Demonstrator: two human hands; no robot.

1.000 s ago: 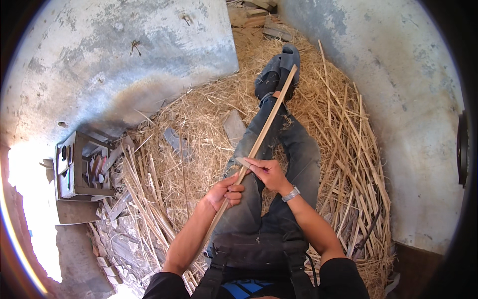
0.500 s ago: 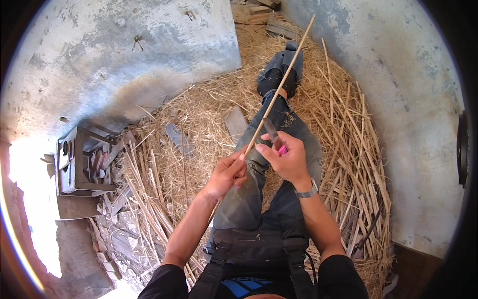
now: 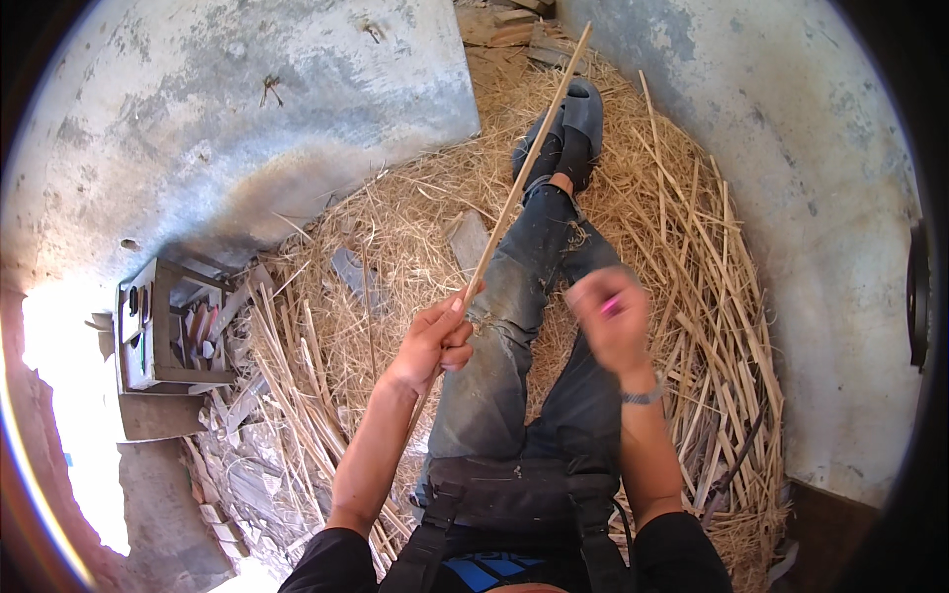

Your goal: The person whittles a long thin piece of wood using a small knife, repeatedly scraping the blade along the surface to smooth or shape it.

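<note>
My left hand (image 3: pixel 435 341) is closed round a long, thin wooden strip (image 3: pixel 529 168), probably split bamboo. The strip slants up and away over my legs, its far end above my crossed feet, and its lower end runs back beneath my left forearm. My right hand (image 3: pixel 611 314), smeared by motion, is over my right thigh, apart from the strip. A bit of pink handle (image 3: pixel 612 305) shows in its curled fingers, the handle of the knife seen earlier. The blade cannot be made out now.
Shavings (image 3: pixel 415 217) cover the floor round my outstretched legs (image 3: pixel 484 385). Many long strips (image 3: pixel 712 385) lie along the right wall, and another bundle (image 3: pixel 297 366) lies at left. A small wooden cabinet (image 3: pixel 183 374) stands by the left wall; a flat slab (image 3: pixel 469 240) lies beside my legs.
My right hand has drawn back to the right with the knife, away from the strip. My left hand and the strip have shifted slightly left.
</note>
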